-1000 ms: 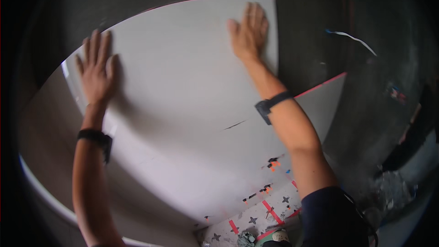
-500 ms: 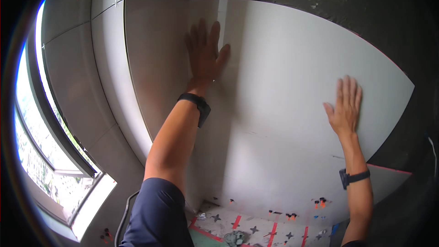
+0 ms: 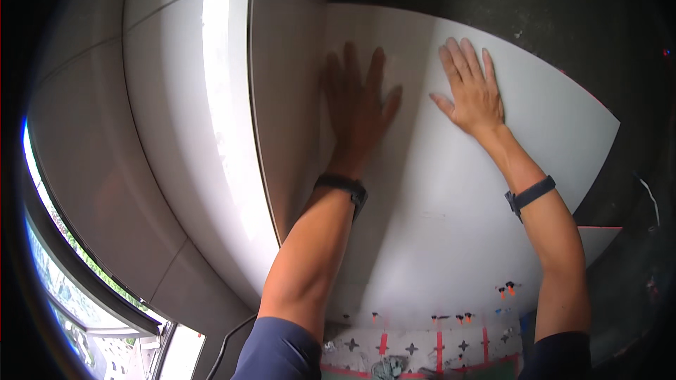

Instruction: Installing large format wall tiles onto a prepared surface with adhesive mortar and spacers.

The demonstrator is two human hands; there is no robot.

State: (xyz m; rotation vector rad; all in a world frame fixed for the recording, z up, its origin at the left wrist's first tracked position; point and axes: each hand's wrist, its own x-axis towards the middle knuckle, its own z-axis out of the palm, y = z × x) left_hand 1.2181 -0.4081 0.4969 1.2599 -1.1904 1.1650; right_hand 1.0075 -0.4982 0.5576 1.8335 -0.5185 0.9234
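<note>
A large pale wall tile (image 3: 422, 183) stands against the dark wall, with both my hands laid on its face. My left hand (image 3: 355, 109) is spread open in the shade near the tile's left side, by the inner corner. To its right, in the brighter part, my right hand (image 3: 473, 91) rests flat near the upper edge, fingers stretched and thumb out. Neither hand holds anything. Black bands circle both wrists. Small orange-and-black pieces (image 3: 510, 290) sit low down, around the tile's lower part.
Dark bare wall (image 3: 563, 21) borders the tile above and at right. Tiled wall (image 3: 169, 112) and a window (image 3: 91, 302) lie to the left. Below, a floor covering (image 3: 415, 341) carries red tape strips and a crumpled greyish lump (image 3: 389, 367). A black cable (image 3: 225, 341) hangs by my left sleeve.
My right hand has moved up and left across the tile, closer to my left hand. The left hand still lies near the corner. The view has shifted, showing more of the left wall.
</note>
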